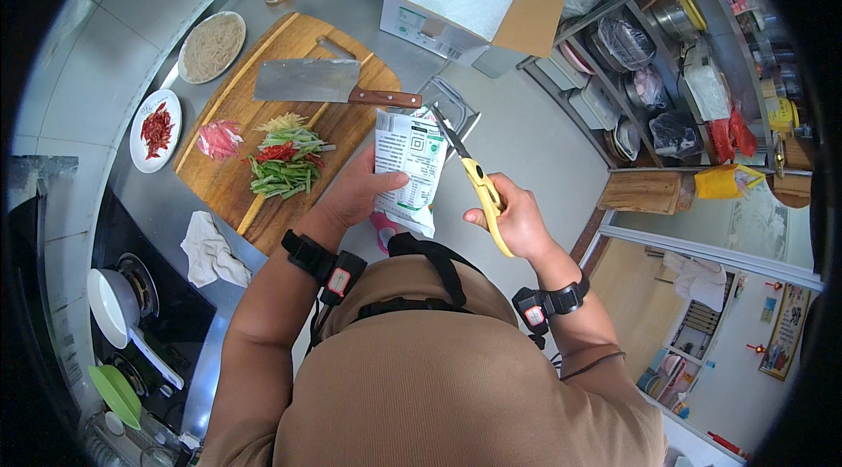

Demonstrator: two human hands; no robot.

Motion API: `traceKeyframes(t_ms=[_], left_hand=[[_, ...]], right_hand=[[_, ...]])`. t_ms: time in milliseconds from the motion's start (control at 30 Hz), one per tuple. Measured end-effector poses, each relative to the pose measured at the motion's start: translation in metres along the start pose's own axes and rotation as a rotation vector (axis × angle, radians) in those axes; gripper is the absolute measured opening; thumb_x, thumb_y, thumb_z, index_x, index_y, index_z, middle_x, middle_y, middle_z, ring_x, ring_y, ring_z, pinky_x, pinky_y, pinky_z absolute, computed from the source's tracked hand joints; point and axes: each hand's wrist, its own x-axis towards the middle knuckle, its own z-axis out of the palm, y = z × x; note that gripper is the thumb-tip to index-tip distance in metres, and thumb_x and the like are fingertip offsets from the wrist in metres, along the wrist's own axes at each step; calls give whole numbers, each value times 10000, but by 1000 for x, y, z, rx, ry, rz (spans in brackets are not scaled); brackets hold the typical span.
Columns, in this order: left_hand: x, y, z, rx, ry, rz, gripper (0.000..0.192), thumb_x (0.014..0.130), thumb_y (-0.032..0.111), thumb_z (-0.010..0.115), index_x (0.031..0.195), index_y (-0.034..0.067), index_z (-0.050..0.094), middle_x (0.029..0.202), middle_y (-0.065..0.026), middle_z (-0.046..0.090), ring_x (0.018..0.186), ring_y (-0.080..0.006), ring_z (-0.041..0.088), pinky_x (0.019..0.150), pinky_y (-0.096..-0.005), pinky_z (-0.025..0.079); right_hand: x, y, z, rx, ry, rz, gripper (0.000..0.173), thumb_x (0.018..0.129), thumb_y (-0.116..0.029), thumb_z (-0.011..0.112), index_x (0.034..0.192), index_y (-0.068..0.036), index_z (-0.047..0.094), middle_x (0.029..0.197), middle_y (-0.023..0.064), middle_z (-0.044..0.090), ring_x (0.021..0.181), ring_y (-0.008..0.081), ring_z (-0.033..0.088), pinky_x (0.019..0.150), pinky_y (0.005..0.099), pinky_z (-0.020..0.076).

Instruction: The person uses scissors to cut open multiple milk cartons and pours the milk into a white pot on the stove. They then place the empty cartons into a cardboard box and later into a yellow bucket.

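My left hand (358, 187) grips a white printed plastic pouch (411, 171), thumb across its front. In my right hand (520, 214) is a pair of scissors (483, 187) with yellow handles and dark blades. The blades reach the pouch's upper right corner; whether they touch it I cannot tell. Left of the pouch is a wooden cutting board (223, 191). On it rest a cleaver (306, 80) with a wooden handle, pink-and-white slices (219, 139), pale yellow shreds (281, 122), red pepper strips (277, 152) and cut green vegetable strips (283, 177).
A plate of noodles (212, 47) and a plate of dried red chillies (156, 131) stand beyond the board. A white cloth (214, 250) lies near the stove (184, 309), which holds a white pan (113, 306). An opened carton (427, 33) and a shelving rack (631, 72) are farther off.
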Motion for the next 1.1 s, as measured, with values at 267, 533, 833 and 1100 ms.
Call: traceKeyframes(t_ms=[267, 533, 833, 1100], left_hand=[[3, 1, 0, -13, -14, -7, 629, 731, 67, 686, 1281, 25, 384, 1168, -122, 570, 1045, -211, 584, 897, -353, 482], [1, 6, 2, -21, -40, 26, 636, 723, 73, 705, 1278, 38, 396, 1156, -101, 579, 1048, -207, 577, 903, -355, 470], [-17, 24, 6, -18, -32, 121, 613, 730, 52, 686, 1272, 36, 399, 1160, -96, 574, 1055, -207, 568, 912, -356, 459], [-54, 52, 6, -23, 47, 308, 649, 712, 59, 714, 1275, 30, 390, 1187, -101, 564, 1068, -207, 565, 918, -355, 457]], right_hand=[[0, 9, 2, 63, 27, -4, 474, 699, -341, 788, 955, -14, 560, 623, 61, 522, 548, 140, 451, 541, 285, 420], [28, 46, 21, 588, -232, 208, 466, 788, -423, 699, 986, -34, 534, 624, -16, 477, 502, 94, 408, 466, 216, 364], [79, 80, 73, 761, -268, 578, 445, 788, -458, 686, 958, -87, 509, 554, -18, 461, 390, 77, 393, 352, 205, 325], [104, 95, 98, 563, -353, 579, 588, 774, -519, 668, 1077, -48, 490, 581, 26, 501, 404, 107, 453, 384, 239, 418]])
